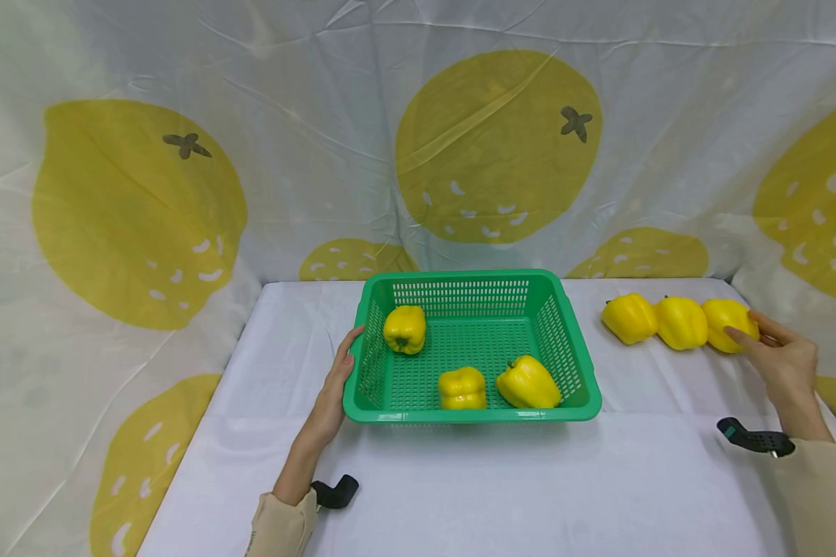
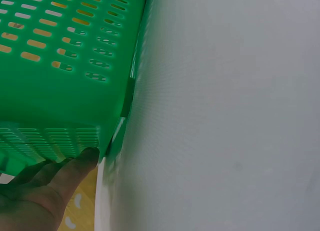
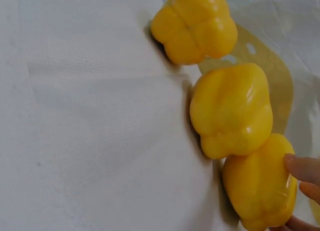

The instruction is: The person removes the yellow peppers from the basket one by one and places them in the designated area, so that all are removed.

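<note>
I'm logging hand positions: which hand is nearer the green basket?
Left. The left hand touches the green basket on its left; the right hand is well to its right, holding the rightmost pepper.

The wrist views look dimmer than the head's, highlights glinting on yellow peppers [image 3: 231, 111].

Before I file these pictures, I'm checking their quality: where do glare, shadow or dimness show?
Head view: bright overall, small glints on the peppers in the basket; left wrist view: dimmer, the left hand in shade; right wrist view: a sheen on the middle pepper, a soft shadow on the cloth beside it.
</note>
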The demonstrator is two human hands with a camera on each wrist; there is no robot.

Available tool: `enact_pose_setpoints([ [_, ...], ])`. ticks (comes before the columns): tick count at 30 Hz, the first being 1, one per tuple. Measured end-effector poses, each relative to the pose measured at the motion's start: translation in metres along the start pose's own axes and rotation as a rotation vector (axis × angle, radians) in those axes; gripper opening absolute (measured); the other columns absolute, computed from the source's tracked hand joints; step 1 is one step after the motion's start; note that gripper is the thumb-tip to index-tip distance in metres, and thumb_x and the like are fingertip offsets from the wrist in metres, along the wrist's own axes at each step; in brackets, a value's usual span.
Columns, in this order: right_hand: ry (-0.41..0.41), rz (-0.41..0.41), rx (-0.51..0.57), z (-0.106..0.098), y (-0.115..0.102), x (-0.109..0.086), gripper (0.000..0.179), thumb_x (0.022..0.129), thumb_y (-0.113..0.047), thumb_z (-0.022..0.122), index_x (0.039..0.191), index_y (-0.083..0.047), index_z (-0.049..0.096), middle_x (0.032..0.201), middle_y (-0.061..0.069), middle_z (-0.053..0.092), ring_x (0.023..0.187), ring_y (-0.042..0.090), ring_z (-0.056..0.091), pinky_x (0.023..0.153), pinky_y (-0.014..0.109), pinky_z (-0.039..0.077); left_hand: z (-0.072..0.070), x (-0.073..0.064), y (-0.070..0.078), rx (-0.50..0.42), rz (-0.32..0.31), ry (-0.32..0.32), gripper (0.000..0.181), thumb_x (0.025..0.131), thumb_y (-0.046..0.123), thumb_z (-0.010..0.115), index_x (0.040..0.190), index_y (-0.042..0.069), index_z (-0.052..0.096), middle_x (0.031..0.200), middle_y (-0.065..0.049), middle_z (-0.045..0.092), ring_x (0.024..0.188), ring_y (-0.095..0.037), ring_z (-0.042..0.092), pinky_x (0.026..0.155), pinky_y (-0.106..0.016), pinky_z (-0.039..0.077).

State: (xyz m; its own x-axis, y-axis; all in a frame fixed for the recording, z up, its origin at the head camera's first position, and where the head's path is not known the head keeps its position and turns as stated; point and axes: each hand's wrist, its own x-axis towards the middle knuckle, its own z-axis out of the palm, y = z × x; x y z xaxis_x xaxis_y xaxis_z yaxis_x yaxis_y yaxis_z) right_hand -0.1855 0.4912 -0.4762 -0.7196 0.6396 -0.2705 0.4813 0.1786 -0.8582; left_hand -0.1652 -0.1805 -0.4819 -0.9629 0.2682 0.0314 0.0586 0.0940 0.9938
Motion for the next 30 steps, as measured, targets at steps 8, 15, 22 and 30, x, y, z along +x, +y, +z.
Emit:
enact_pose_setpoints([
  [8,0.05,-0.043,-0.14,0.003,-0.01,-0.01,0.073,0.099,-0.049,0.063,0.161,-0.03,0.029,0.172,0.0,0.024,0.158,0.028,0.024,0.127,0.041,0.027,0.0,0.001,0.0,0.007,-0.005,0.007,0.05,0.114,0.044,0.016,0.164,0.04,0.017,0.172,0.005,0.013,0.143,-0.023,0.028,0.116,-0.039,0.022],
  [15,0.078,-0.212,-0.237,0.007,-0.028,-0.027,0.073,0.104,-0.045,0.056,0.164,-0.023,0.021,0.173,0.015,0.014,0.158,0.043,0.018,0.125,0.054,0.026,-0.001,0.002,-0.003,0.012,0.0,0.013,0.051,0.114,0.043,0.016,0.165,0.037,0.016,0.173,0.001,0.012,0.142,-0.026,0.029,0.115,-0.038,0.023],
  [22,-0.063,-0.387,-0.313,0.017,-0.052,-0.053,0.081,0.103,-0.051,0.055,0.165,-0.017,0.015,0.171,0.028,0.008,0.151,0.059,0.017,0.117,0.071,0.026,-0.001,0.002,-0.004,0.005,0.019,0.012,0.052,0.114,0.042,0.016,0.165,0.034,0.016,0.174,-0.001,0.01,0.148,-0.028,0.024,0.12,-0.051,0.015],
  [30,-0.248,-0.529,-0.388,0.036,-0.084,-0.086,0.087,0.102,-0.052,0.058,0.167,-0.012,0.014,0.166,0.037,0.011,0.146,0.066,0.019,0.106,0.079,0.029,0.0,0.0,-0.002,0.01,0.03,0.018,0.05,0.114,0.042,0.017,0.164,0.037,0.019,0.173,0.004,0.009,0.153,-0.025,0.017,0.124,-0.059,0.008],
])
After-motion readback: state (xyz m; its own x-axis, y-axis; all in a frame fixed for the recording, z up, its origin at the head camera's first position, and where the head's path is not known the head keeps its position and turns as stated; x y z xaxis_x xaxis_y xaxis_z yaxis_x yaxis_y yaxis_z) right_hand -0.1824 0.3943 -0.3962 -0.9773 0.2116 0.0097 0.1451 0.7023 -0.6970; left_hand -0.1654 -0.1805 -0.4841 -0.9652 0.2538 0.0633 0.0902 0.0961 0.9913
